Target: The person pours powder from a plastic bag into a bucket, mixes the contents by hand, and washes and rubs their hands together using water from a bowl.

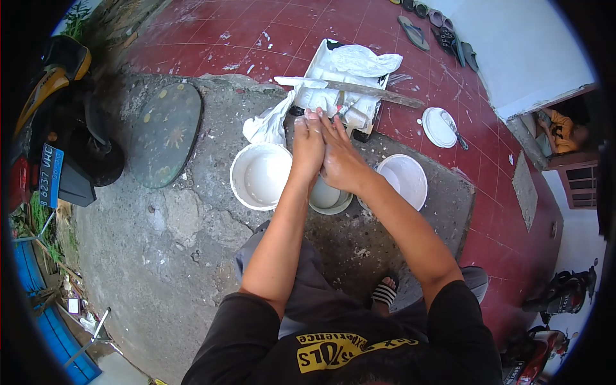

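Note:
My left hand (309, 144) and my right hand (341, 157) are pressed together palm to palm, with whitish smears on the skin. The fingers of both are stretched out, and nothing shows between them. Partly hidden below them is a small bucket (331, 210) with cloudy liquid in it. To the left stands a white bucket (239, 187) with whitish liquid inside. Another white bucket (418, 179) stands to the right. Beyond my fingertips lies a white-smeared tray (316, 66) holding a crumpled plastic sheet (366, 61), with a long wooden stick (378, 93) across it.
A crumpled white bag (268, 127) lies by the left bucket. On the red tiles (462, 186) is a white lid (438, 130) with a handled tool (462, 141). A dark mat (168, 135) and a motorbike (70, 128) are left. Another person (563, 133) is far right.

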Motion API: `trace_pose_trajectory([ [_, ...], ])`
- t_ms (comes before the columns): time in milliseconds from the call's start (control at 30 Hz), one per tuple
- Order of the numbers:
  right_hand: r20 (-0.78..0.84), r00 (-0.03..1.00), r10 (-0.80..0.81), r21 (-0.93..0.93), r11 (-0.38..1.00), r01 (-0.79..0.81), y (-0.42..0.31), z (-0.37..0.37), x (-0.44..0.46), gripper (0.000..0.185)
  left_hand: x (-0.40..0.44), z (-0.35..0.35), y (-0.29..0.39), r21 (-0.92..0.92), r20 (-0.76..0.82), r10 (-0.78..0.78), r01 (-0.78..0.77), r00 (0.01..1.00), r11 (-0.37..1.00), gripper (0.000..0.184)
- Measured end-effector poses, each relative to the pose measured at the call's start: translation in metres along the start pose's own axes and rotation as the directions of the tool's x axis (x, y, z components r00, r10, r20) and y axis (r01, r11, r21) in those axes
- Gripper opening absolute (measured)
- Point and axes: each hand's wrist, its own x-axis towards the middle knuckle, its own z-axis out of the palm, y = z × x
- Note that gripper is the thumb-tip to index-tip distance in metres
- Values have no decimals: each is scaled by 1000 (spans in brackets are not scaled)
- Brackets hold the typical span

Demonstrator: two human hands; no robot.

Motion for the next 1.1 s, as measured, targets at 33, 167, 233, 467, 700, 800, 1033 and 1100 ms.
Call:
trace_pose_trajectory([
  [33,-1,1000,1,-3,1000,-1,2,0,-2,73,0,3,-1,78,42,4,-7,999,997,41],
  [167,-10,1000,6,-58,998,-7,-7,-5,-7,73,-3,2,4,-243,201,-74,123,977,962,28],
  [233,-3,1000,-7,-77,997,6,-9,-8,-7,75,-3,2,10,-322,199,-114,175,973,931,27],
  [467,-3,997,-80,6,997,80,-2,-9,-9,70,-6,1,27,-396,165,-187,239,968,887,24],
  [700,-32,997,-65,59,996,67,-6,-13,-7,76,-6,1,29,-445,282,-75,200,957,873,23],
  [800,-68,994,-81,126,988,89,-9,-15,-3,76,-11,2,40,-467,258,-70,188,964,864,24],
  [1033,-65,993,-100,400,909,118,-14,26,-6,70,-4,-21,47,-575,46,-186,178,981,799,32],
  [1100,136,991,16,666,739,-103,-16,33,-6,68,-6,-32,57,-530,10,-274,237,962,814,34],
])
